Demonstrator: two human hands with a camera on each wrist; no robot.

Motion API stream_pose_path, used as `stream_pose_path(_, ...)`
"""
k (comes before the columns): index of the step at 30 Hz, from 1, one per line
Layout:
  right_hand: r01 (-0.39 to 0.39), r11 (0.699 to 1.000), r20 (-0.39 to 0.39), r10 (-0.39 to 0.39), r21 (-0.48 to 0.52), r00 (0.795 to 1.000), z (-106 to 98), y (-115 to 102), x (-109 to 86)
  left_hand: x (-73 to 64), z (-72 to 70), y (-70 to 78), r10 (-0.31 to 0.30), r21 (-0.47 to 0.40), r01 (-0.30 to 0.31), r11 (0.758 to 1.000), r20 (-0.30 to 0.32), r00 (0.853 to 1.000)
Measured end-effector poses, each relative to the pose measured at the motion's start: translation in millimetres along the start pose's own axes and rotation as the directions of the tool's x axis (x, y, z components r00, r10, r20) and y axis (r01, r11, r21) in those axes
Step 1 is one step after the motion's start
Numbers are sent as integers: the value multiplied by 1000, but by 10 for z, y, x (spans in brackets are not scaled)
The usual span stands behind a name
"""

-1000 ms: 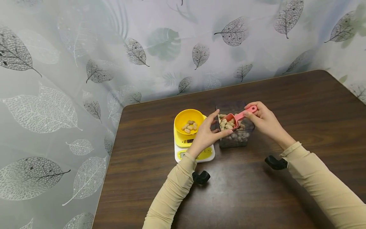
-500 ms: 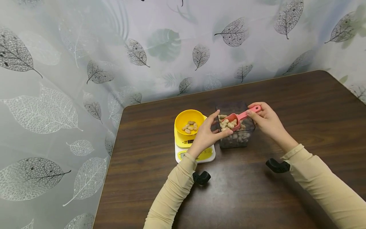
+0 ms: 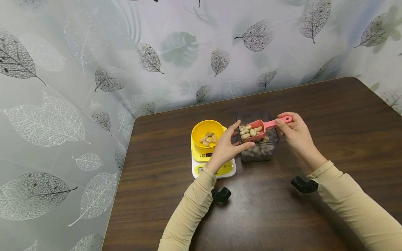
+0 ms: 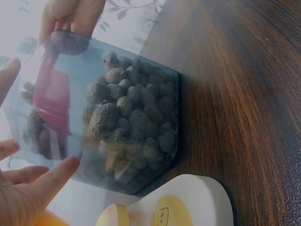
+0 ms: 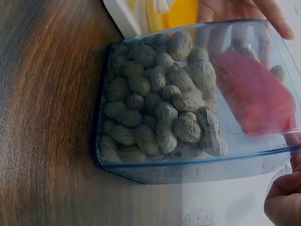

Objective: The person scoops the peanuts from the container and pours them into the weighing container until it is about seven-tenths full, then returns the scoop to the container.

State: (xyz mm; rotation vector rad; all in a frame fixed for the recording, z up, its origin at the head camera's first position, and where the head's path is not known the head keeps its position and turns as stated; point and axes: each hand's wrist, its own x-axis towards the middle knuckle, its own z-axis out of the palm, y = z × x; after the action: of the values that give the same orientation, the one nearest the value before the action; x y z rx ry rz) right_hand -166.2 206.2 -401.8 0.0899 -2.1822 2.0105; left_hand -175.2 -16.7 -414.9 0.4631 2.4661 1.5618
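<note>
My right hand [image 3: 295, 132] pinches the handle of a pink scoop [image 3: 270, 124] between thumb and fingers. Unshelled peanuts [image 3: 252, 132] fill the scoop, which is at the top of a clear, dark-tinted plastic container [image 3: 255, 157]. Many more peanuts [image 5: 164, 101] lie heaped inside, seen through the wall in the right wrist view. My left hand [image 3: 224, 148] rests against the container's left side, its thumb along the front and its index finger reaching toward the back. Fairly straight fingers [image 4: 54, 181] show close to the wall in the left wrist view.
Left of the container, a yellow bowl [image 3: 198, 134] with several peanuts sits on a white and yellow kitchen scale [image 3: 231, 174], partly covered by my left hand. Both stand on a dark wooden table [image 3: 150, 195]. A leaf-patterned curtain [image 3: 201, 45] hangs behind the table.
The right hand has moved a little to the right. The scoop has tipped nearer level and shows more of its bowl, loaded with peanuts. The left hand has stayed in place.
</note>
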Motion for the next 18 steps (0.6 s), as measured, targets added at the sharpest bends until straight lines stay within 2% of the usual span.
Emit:
stream_pose_path(2, 4, 997, -2, -4, 77, 1000, 14, -6, -8, -5, -3, 6, -3, -7, 3, 1000, 0, 1000)
stream_pose_path(4, 10, 995, 1, -10, 97, 1000, 22, -9, -11, -9, -6, 11, -3, -13, 3, 1000, 0, 1000)
stream_pose_path(11, -11, 995, 28, 14, -100, 1000, 43, -15, 17, -13, -5, 16, 2, -24, -2, 1000, 3, 1000)
stream_pose_path(13, -16, 994, 27, 19, -112, 999, 43, -16, 22, -16, -3, 15, 1, -24, -1, 1000, 3, 1000)
stream_pose_path(15, -18, 997, 23, 20, -69, 1000, 41, -19, 21, -20, 0, 13, -2, -25, 2, 1000, 4, 1000)
stream_pose_path(18, -14, 999, 20, 13, 51, 1000, 37, -24, 10, -25, 2, 18, -7, -25, 7, 1000, 1, 1000)
